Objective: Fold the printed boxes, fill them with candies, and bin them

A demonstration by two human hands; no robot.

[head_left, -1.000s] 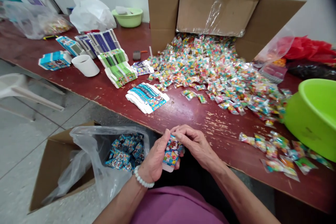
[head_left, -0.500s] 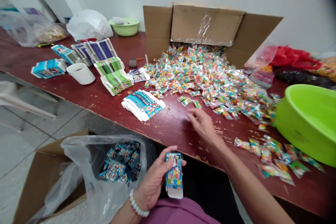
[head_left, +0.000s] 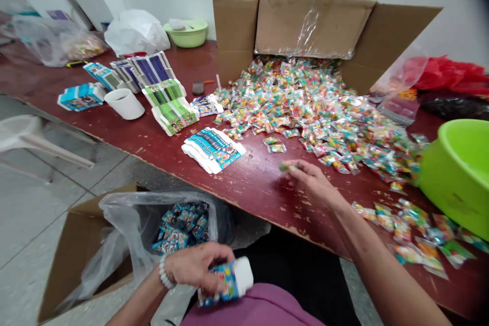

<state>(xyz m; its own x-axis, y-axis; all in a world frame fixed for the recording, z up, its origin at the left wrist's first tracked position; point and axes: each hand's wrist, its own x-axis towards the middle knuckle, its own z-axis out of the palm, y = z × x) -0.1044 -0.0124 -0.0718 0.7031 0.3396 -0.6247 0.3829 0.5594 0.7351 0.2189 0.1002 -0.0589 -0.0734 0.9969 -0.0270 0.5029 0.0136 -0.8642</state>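
My left hand (head_left: 202,267) is closed around a small blue candy box (head_left: 229,281), tilted sideways above my lap, its white end flap pointing right. Over the table's front part, my right hand (head_left: 305,178) pinches a small wrapped candy (head_left: 284,166) with green and orange in it. Just beyond that hand lie a couple of loose wrapped candies (head_left: 276,148), in front of a large heap of wrapped candies (head_left: 298,97). A fanned stack of flat blue cartons (head_left: 214,150) rests on the table to the left of my right hand.
An open cardboard box (head_left: 313,25) backs the candy heap. At the right stands a green basin (head_left: 458,178), with loose candies before it. Below the table edge, a plastic-lined carton (head_left: 86,244) holds many filled blue boxes (head_left: 183,224). Green cartons (head_left: 171,107) and a white cup-like roll (head_left: 125,104) stand left.
My right hand has picked up a candy from the few loose ones. My left hand has moved left and down, turning the blue box from upright to sideways. The view has shifted slightly.
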